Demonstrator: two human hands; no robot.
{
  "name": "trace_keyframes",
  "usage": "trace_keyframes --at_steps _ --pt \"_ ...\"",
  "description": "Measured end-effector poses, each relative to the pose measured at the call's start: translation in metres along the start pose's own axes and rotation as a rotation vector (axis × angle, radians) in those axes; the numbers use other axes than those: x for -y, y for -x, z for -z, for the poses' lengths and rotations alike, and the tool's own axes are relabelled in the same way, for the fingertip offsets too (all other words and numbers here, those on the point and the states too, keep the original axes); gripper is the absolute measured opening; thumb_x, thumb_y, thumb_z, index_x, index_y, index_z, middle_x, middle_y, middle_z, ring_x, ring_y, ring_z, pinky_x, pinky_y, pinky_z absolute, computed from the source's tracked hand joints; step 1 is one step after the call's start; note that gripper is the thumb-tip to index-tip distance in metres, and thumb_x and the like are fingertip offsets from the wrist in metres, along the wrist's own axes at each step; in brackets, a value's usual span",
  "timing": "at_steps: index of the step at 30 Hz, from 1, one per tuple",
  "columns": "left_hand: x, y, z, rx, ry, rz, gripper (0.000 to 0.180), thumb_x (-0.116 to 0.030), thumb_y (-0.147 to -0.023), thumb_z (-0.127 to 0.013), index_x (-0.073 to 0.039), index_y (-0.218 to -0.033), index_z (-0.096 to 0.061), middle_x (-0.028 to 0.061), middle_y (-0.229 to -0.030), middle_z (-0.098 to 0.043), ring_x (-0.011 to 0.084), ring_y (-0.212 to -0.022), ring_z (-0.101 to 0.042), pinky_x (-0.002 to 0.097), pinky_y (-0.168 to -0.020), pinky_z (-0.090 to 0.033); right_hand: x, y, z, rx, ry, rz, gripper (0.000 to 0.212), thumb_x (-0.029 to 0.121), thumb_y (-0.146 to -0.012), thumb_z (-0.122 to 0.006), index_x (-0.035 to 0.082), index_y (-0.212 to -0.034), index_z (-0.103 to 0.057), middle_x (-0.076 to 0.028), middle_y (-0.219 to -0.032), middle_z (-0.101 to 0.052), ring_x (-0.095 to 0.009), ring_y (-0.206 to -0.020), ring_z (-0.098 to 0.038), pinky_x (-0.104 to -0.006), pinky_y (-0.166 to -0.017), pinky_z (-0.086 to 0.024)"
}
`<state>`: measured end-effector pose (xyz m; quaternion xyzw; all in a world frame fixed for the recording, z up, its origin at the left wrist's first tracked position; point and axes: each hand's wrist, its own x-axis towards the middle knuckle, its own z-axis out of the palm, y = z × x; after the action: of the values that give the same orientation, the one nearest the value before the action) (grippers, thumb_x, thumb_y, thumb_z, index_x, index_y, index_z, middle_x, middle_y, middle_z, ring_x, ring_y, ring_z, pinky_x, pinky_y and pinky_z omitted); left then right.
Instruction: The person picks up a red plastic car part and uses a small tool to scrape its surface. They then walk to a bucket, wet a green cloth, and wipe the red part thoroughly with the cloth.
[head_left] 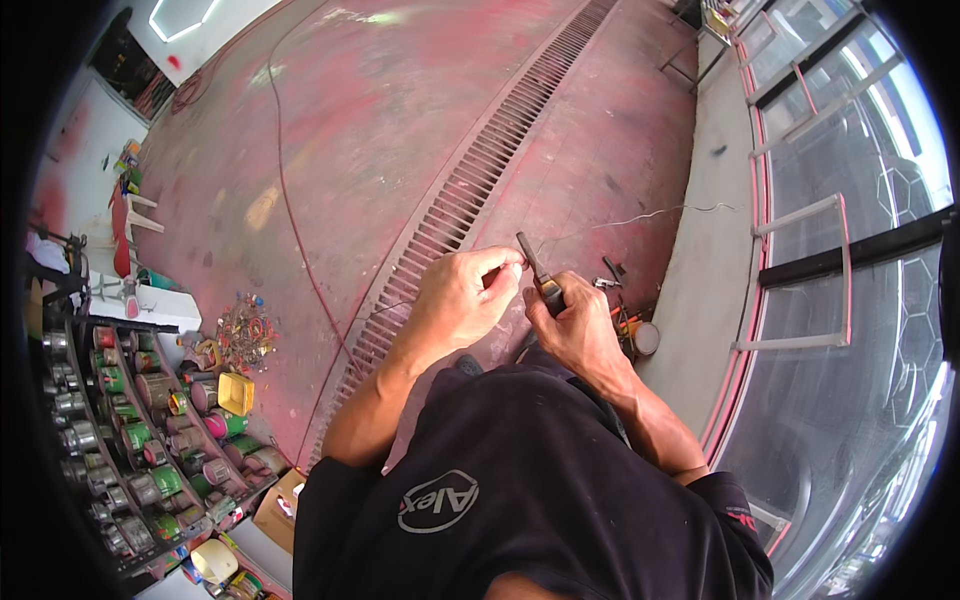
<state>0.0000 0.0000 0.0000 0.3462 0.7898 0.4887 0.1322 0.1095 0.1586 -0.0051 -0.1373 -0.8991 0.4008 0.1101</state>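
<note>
My right hand (578, 325) is closed around a slim hand tool (540, 272) with a black-and-yellow handle and a narrow metal end. The tool's tip points up and to the left; its exact kind is not clear. Beside the metal end, my left hand (465, 298) has thumb and forefinger pinched together. Whatever sits in that pinch is too small to make out. From close by the tool, a thin wire (640, 217) runs off to the right in a loose wave. Both hands are in front of my body, above the floor.
A long floor grate (470, 180) crosses the red-stained floor, with a red hose (283, 170) to its left. Paint cans (140, 435) fill a rack at lower left, near a wire heap (245, 335). Tools (628, 325) lie beyond my right hand, beside a low wall and windows.
</note>
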Motion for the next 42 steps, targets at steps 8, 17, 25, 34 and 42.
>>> trace_keyframes --at_steps 8,17,25,34,42 --pt "0.029 -0.008 0.022 -0.21 0.431 0.166 0.017 -0.016 -0.096 -0.07 -0.001 -0.101 -0.063 -0.0026 -0.077 -0.063 0.0013 -0.062 -0.049 0.0206 -0.054 -0.039 0.022 -0.052 -0.039 0.088 0.026 0.167 0.021 0.014 -0.078 -0.071 -0.004 -0.074 -0.061 -0.022 -0.074 -0.062 -0.037 -0.068 -0.065 -0.0409 -0.061 -0.05" --pt "0.079 -0.056 0.055 -0.417 0.574 0.223 0.023 -0.01 -0.098 -0.065 0.002 -0.116 -0.062 -0.0022 -0.081 -0.062 0.0014 -0.068 -0.049 0.0208 -0.058 -0.039 0.002 -0.157 -0.089 0.366 -0.332 0.202 0.014 0.005 -0.085 -0.068 -0.003 -0.083 -0.057 -0.018 -0.075 -0.059 -0.029 -0.065 -0.059 -0.04 -0.059 -0.047" --pt "0.086 -0.127 0.101 -0.355 0.662 0.425 0.033 -0.003 -0.097 -0.054 0.006 -0.129 -0.059 -0.0003 -0.076 -0.059 0.0051 -0.073 -0.054 0.0232 -0.069 -0.044 0.011 -0.262 -0.082 0.753 -0.466 -0.011 0.017 0.012 -0.096 -0.067 0.001 -0.085 -0.058 -0.001 -0.073 -0.051 -0.009 -0.067 -0.044 -0.0302 -0.057 -0.04" --pt "0.099 -0.184 0.136 -0.461 0.684 0.519 0.031 -0.001 -0.095 -0.052 0.01 -0.123 -0.062 0.0007 -0.072 -0.06 0.0094 -0.076 -0.059 0.0285 -0.081 -0.049 0.02 -0.348 -0.098 0.737 -0.457 0.187 0.017 0.005 -0.09 -0.069 -0.001 -0.082 -0.055 -0.01 -0.075 -0.056 -0.017 -0.069 -0.053 -0.034 -0.061 -0.043" --pt "0.13 -0.21 0.179 -0.437 0.682 0.519 0.023 -0.001 -0.095 -0.052 0.008 -0.113 -0.065 0.0015 -0.071 -0.061 0.0087 -0.077 -0.06 0.0295 -0.083 -0.049 0.037 -0.41 -0.129 0.727 -0.307 0.429 0.014 0.004 -0.09 -0.069 -0.001 -0.086 -0.056 -0.012 -0.076 -0.054 -0.021 -0.066 -0.052 -0.0358 -0.059 -0.043"
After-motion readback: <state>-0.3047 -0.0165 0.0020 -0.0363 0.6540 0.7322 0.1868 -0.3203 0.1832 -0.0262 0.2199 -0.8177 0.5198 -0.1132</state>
